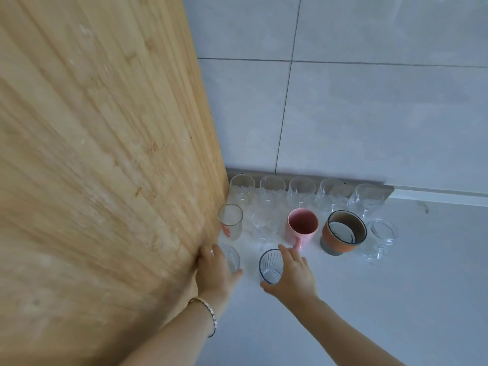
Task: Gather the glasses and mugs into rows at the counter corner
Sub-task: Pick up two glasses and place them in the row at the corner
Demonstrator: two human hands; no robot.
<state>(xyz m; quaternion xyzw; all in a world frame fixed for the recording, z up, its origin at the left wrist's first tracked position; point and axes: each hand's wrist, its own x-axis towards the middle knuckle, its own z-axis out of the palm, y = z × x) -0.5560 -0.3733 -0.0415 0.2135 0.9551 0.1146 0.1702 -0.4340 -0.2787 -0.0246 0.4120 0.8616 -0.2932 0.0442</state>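
Observation:
Several clear glasses [272,190] stand in a back row along the wall at the counter corner. In front of them runs a second row: a glass with red print [230,220], a clear glass [265,224], a pink mug [302,227], an orange and grey mug [343,231] and a glass mug [383,233]. My left hand [215,270] grips a small clear glass [232,257] beside the wooden panel. My right hand [293,274] wraps around a ribbed glass with a dark rim [270,265] on the counter in front of the pink mug.
A tall wooden panel [105,167] rises on the left and meets the grey tiled wall [343,101] at the corner. The pale counter [369,299] stretches to the right and toward me. A bracelet sits on my left wrist.

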